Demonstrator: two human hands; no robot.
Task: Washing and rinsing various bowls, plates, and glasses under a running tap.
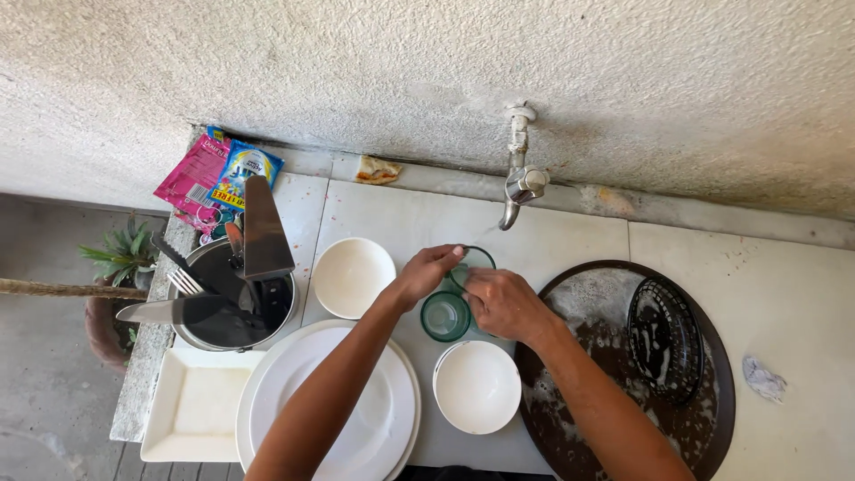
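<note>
My left hand (pixel 427 272) and my right hand (pixel 504 303) meet over the tiled counter below a metal wall tap (pixel 519 183). Together they hold a green-tinted glass (pixel 469 260) by its rim, the left hand from the left and the right hand from the right. A second green glass (pixel 445 316) stands upright on the counter just below, between my wrists. A white bowl (pixel 477 387) sits under my right forearm, another white bowl (pixel 353 276) lies left of my left hand, and my left forearm crosses a stack of white round plates (pixel 356 419).
A metal pot (pixel 233 303) holding a spatula, fork and knives stands at the left, with a square white plate (pixel 194 405) below it and sachets (pixel 218 176) behind. A soapy dark round tray (pixel 588 312) with a black basket (pixel 665 338) lies at the right, beside a crumpled cloth (pixel 764 379).
</note>
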